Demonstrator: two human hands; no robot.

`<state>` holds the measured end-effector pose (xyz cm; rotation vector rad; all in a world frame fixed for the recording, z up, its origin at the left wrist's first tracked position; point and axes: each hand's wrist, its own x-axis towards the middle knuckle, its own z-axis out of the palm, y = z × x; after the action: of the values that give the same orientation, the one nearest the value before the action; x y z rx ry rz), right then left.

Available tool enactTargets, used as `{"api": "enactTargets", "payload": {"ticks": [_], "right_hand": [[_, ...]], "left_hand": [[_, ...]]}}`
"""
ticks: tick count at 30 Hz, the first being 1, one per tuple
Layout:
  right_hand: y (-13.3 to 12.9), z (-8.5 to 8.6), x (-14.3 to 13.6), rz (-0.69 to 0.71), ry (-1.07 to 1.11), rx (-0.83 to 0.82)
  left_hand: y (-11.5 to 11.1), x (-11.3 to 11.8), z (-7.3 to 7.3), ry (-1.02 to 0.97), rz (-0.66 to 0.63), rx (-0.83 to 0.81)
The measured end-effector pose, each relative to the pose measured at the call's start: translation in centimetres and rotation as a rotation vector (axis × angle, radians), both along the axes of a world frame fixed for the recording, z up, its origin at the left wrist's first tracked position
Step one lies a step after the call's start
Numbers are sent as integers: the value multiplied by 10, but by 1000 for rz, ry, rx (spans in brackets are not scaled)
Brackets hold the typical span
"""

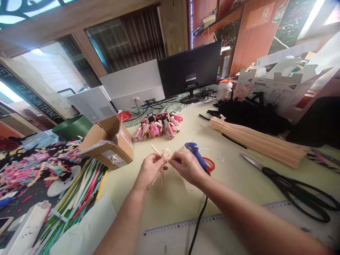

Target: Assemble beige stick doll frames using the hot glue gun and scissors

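Observation:
Pinched in my left hand [152, 170] is a cream pipe-cleaner figure [166, 153] with a coiled loop at its top and ends sticking out above and below the fingers. My right hand [184, 164] has its fingers closed on the same piece, just right of the loop. Both hands meet above the pale green mat. Right behind my right hand lies a blue glue gun [197, 154] with a black cord. Beyond the hands sits a group of small dolls [156, 126] in colourful dresses.
An open cardboard box [124, 145] stands left, near colourful pipe cleaners [77, 198] and a doll pile [34, 166]. Rightward lie black scissors [289, 184], a beige pipe-cleaner bundle [255, 140] and black fuzzy material [252, 111]. Two monitors [190, 72] stand behind; a ruler [183, 225] lies in front.

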<state>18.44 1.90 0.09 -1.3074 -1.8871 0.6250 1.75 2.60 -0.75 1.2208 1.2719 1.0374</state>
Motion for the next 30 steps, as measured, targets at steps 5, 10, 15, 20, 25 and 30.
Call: {"api": "enactTargets", "payload": {"ticks": [5, 10, 15, 20, 25, 30], "right_hand": [[-2, 0, -1, 6, -28, 28], [0, -5, -2, 20, -31, 44], [1, -6, -2, 38, -29, 48], [-2, -1, -1, 38, -34, 69], [-3, 0, 1, 28, -56, 67], [-4, -1, 0, 31, -77, 50]], "left_hand": [[-5, 1, -6, -99, 57, 23], [-6, -5, -11, -221, 105, 6], [-4, -14, -11, -254, 64, -6], [-6, -14, -9, -276, 52, -20], [-7, -14, -9, -274, 72, -85], [-5, -13, -15, -298, 89, -79]]}}
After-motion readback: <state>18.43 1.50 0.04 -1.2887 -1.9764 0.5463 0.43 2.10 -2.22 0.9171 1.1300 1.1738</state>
